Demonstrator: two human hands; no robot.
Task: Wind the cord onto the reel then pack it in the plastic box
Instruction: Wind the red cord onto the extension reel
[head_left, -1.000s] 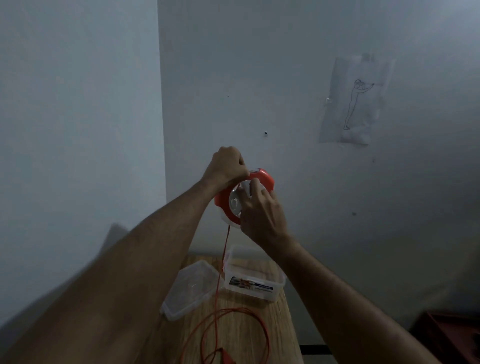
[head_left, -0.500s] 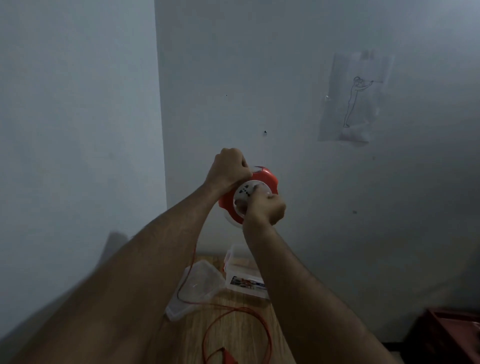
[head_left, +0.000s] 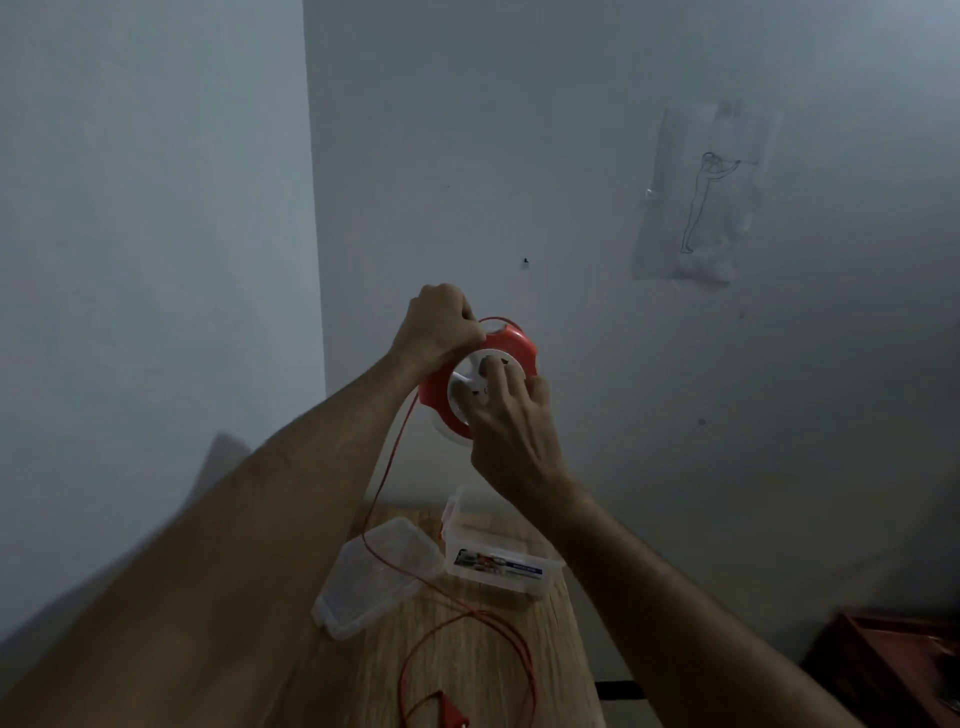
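I hold a round red and white reel (head_left: 511, 347) up in the air in front of the wall. My left hand (head_left: 439, 327) grips its upper left rim, pinching the thin red cord (head_left: 387, 470) where it meets the reel. My right hand (head_left: 511, 431) lies over the reel's white face with fingers on the hub. The cord hangs down from the reel, crosses the clear lid (head_left: 376, 574) and loops on the wooden table (head_left: 363, 670). Its red plug end (head_left: 447, 714) lies near the table's front. The clear plastic box (head_left: 496, 564) stands on the table below the reel.
The table is narrow and stands in a room corner, with walls to the left and behind. A paper sheet with a line drawing (head_left: 701, 197) is stuck on the back wall. A dark red crate (head_left: 893, 670) sits on the floor at the lower right.
My right hand has turned on the reel's face, from a closed grip at the hub to fingers spread over it. The cord's hanging part shifted left and the loop on the table got smaller.
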